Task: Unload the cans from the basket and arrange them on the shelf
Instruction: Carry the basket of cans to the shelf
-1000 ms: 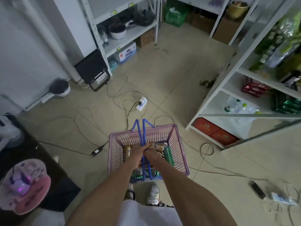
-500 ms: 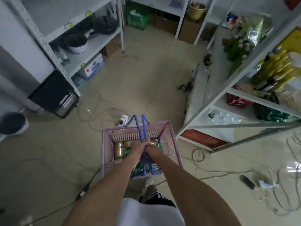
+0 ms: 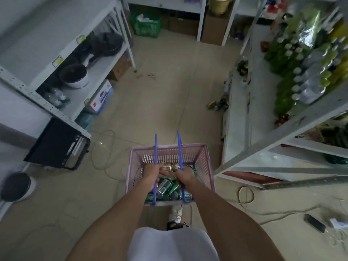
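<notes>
Head view: left hand [image 3: 153,173] and right hand [image 3: 185,175] each clenched on blue handles [image 3: 179,147] of basket [image 3: 204,162]. Cans [image 3: 165,185] loose, rigid, slick; load looks heavy. Grab can by sidewall. Shelf [image 3: 237,117] at 2 o'clock.

dim, flat indoor light with a cool grey-green cast; no clear source, no hard shadows. motion blur smears the bottles [image 3: 293,72] on the right shelf [image 3: 243,113], and the left shelving [image 3: 24,91] is soft too. centre is sharper: basket [image 3: 205,162] mesh readable. strong wide-angle bowing of uprights at the edges. corners darken.
</notes>
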A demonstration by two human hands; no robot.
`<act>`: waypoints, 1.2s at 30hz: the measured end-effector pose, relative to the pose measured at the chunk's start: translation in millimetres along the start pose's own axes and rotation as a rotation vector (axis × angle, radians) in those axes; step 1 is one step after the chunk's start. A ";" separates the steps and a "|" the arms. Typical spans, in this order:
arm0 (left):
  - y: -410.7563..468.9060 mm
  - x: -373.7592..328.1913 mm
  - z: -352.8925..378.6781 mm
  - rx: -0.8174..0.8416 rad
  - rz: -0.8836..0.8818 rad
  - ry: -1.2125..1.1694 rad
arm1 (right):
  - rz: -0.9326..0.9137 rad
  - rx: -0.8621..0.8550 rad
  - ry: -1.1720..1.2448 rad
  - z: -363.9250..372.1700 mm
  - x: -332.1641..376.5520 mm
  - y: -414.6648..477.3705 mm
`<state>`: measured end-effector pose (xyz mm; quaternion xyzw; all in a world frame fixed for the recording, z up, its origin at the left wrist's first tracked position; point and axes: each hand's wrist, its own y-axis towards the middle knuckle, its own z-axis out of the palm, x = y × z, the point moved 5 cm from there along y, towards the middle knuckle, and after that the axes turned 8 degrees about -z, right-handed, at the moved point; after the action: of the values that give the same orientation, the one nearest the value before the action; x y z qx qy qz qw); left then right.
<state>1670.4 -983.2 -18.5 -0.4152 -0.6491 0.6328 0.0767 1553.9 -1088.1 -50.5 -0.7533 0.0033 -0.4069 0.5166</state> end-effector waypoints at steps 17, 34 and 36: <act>120.3 -240.7 37.3 0.100 0.089 0.175 | 0.034 -0.332 0.132 -45.0 198.5 131.1; 236.2 -495.8 147.9 0.013 0.085 0.360 | 0.147 -0.468 0.184 -152.8 368.7 319.6; 245.1 -519.2 161.0 0.059 0.078 0.408 | 0.155 -0.483 0.207 -164.7 385.3 329.2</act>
<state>2012.2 -1471.2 -44.4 -0.5570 -0.5847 0.5568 0.1942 1846.9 -1533.2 -50.5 -0.8066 0.2104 -0.4284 0.3487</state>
